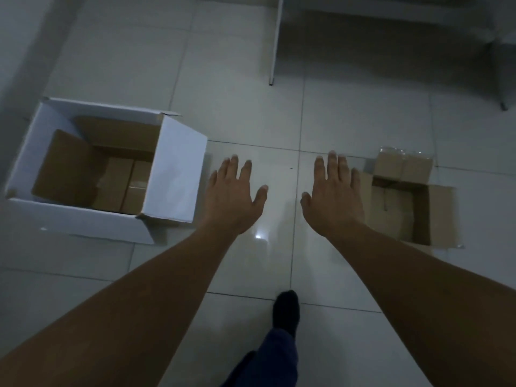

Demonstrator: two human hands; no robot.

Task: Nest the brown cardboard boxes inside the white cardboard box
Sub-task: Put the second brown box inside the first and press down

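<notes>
A white cardboard box [178, 169] stands open on the floor at the left, its flaps up. Its inside is brown, and small brown boxes [122, 188] lie at its bottom. At the right a brown cardboard box [442, 216] sits open on the floor, with a small closed brown box [402, 167] touching its far edge. My left hand [237, 196] hovers palm down just right of the white box, fingers spread, holding nothing. My right hand [333, 196] hovers the same way, its outer edge over the open brown box's left side.
Glossy white floor tiles lie all around. A thin white table leg [275, 40] stands at the back centre, and another furniture leg [502, 103] at the far right. My dark-socked foot [286, 310] and a blue trouser leg are at the bottom centre.
</notes>
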